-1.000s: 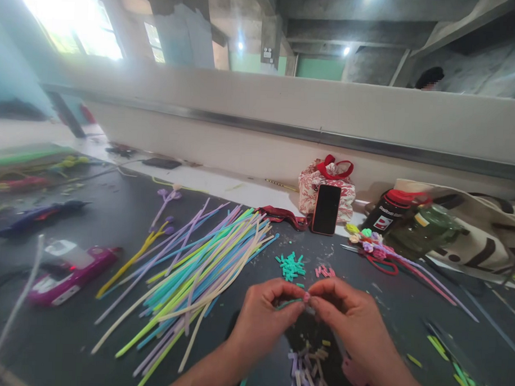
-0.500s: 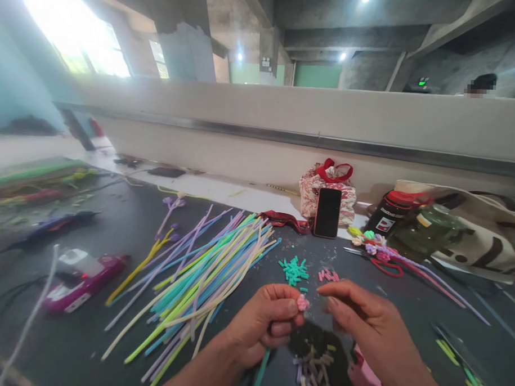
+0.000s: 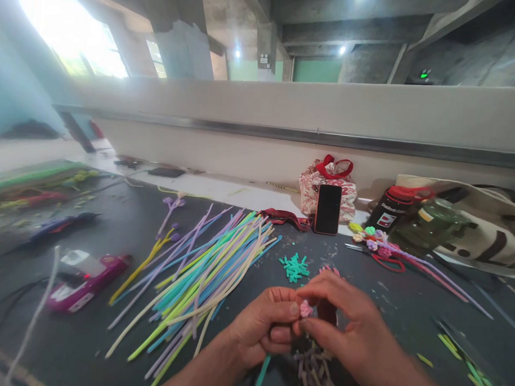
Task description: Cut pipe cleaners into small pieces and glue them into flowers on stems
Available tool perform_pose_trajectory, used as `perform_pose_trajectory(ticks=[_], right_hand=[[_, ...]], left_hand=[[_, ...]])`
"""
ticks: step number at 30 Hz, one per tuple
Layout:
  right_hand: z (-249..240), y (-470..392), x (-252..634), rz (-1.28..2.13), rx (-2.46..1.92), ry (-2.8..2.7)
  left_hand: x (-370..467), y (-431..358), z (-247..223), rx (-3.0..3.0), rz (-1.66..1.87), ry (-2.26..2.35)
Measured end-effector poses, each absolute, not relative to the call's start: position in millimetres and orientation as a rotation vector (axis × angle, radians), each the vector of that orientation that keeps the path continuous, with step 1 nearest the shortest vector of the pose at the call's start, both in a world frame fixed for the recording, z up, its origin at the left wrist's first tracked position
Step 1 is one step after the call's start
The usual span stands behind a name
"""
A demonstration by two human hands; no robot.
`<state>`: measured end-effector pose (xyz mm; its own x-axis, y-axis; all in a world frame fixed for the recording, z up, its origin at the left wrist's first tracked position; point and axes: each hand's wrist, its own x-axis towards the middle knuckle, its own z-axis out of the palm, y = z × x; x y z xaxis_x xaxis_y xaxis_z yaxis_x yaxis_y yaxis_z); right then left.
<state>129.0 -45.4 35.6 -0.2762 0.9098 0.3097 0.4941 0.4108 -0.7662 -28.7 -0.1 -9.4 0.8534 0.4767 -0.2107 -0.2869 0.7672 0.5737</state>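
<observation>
Between the thumb and forefinger of my left hand [image 3: 267, 323] is a small pink flower [image 3: 306, 308] made of short fuzzy pieces. A teal pipe cleaner stem [image 3: 261, 374] comes out below that hand. My right hand [image 3: 348, 325] closes round the flower from the right, thumb below and fingers above, its fingertips at the petals. Just beyond the hands lie a pile of short teal pieces [image 3: 294, 267] and some short pink pieces [image 3: 331, 270], partly hidden by my right hand. Purple and beige cut pieces [image 3: 314, 370] lie beneath the hands.
A bundle of long pastel pipe cleaners [image 3: 207, 281] spreads to the left, beside a magenta glue gun [image 3: 88, 280]. At the back stand a phone [image 3: 328, 209], a patterned bag [image 3: 310, 186] and a black bottle [image 3: 390, 209]. Red-handled scissors [image 3: 388, 263] and finished flowers [image 3: 372, 237] lie right.
My right hand has moved left onto the pink flower and now covers part of the pink pieces. My left hand stays nearly in place, still holding the flower.
</observation>
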Motion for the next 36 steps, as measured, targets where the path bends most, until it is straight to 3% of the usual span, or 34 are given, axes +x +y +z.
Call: perform_pose_trajectory(ticks=[19,36], right_hand=[[26,-35,134,0.611,-1.446,-1.827],[33,-38,142,0.908,-1.514,-1.677]], left_hand=[[-22,0,-12,0.797,0.535,0.660],[-23,0,-15,0.720,0.509,0.622]])
